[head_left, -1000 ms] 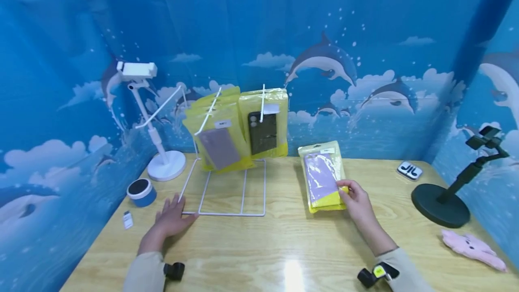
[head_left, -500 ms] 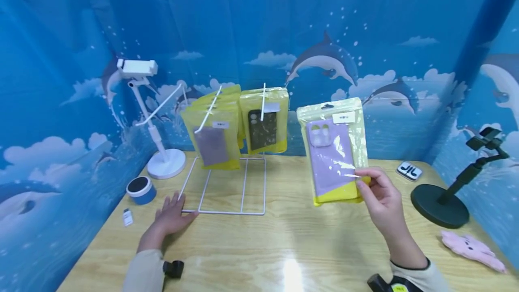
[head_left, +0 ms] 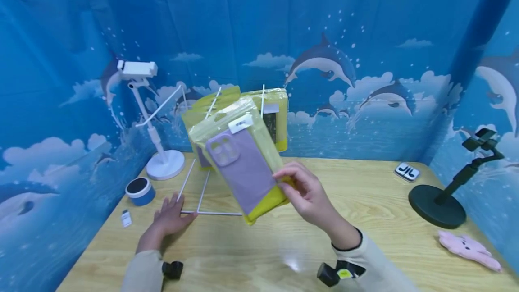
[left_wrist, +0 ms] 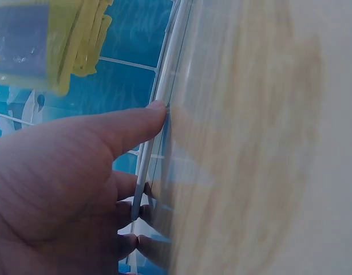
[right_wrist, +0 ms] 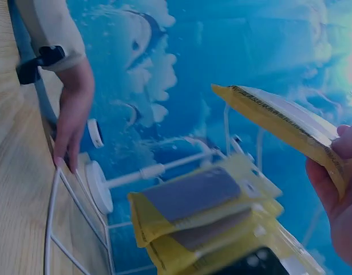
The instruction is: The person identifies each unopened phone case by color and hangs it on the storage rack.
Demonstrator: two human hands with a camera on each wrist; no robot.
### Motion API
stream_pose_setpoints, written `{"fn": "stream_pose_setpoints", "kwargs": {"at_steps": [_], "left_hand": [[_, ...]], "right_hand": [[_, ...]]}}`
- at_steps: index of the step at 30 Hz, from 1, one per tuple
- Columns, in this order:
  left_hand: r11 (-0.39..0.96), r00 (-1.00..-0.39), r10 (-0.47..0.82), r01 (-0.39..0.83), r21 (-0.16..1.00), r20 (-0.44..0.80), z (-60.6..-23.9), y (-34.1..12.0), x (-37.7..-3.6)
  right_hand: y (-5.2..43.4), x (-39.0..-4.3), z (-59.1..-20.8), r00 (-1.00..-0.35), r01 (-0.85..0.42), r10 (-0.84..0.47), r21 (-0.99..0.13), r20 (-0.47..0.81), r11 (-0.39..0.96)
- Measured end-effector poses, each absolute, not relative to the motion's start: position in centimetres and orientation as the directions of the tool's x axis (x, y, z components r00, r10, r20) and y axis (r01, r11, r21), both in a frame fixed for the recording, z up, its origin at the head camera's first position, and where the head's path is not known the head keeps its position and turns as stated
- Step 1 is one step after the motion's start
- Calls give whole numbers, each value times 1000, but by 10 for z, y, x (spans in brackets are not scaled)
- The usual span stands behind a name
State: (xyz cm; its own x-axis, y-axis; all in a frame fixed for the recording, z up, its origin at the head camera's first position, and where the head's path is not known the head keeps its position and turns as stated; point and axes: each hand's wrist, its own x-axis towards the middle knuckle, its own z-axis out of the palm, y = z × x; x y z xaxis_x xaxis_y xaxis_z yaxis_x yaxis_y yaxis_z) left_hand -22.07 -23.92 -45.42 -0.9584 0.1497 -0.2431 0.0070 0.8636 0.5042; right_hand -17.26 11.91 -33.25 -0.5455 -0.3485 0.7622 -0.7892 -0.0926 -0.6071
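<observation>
A yellow packet with a purple phone case [head_left: 243,168] is up in the air, tilted, just in front of the white wire rack [head_left: 211,111]. My right hand [head_left: 289,178] pinches the packet by its lower right edge; in the right wrist view the packet [right_wrist: 279,123] shows edge-on above several hanging packets [right_wrist: 204,212]. My left hand [head_left: 174,205] lies flat on the table, fingertips on the front left corner of the rack's wire base [head_left: 215,213]. In the left wrist view its fingers [left_wrist: 147,117] touch the wire [left_wrist: 167,86].
A white phone stand [head_left: 164,166], a blue and white round tin [head_left: 139,190] and a small white tag [head_left: 126,218] are at the left. At the right are a black stand [head_left: 438,199], a pink plush toy [head_left: 466,244] and a small black-and-white item [head_left: 407,171].
My right hand lifted the purple-case packet off the table at the right and carried it left to the rack, tilting it. The left hand stayed on the rack base.
</observation>
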Motion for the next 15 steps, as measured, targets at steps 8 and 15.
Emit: {"fn": "stream_pose_setpoints", "kwargs": {"at_steps": [8,15], "left_hand": [[869,-959,149,12,495,-239,-457,-239,-222],[871,-961,146,13,491,-235,-453,-238,-220]], "right_hand": [[93,-193,-335,-483,-841,-438,-540,758,-8],[89,-204,-344,-630,-737,-423,-673,652,61]]}}
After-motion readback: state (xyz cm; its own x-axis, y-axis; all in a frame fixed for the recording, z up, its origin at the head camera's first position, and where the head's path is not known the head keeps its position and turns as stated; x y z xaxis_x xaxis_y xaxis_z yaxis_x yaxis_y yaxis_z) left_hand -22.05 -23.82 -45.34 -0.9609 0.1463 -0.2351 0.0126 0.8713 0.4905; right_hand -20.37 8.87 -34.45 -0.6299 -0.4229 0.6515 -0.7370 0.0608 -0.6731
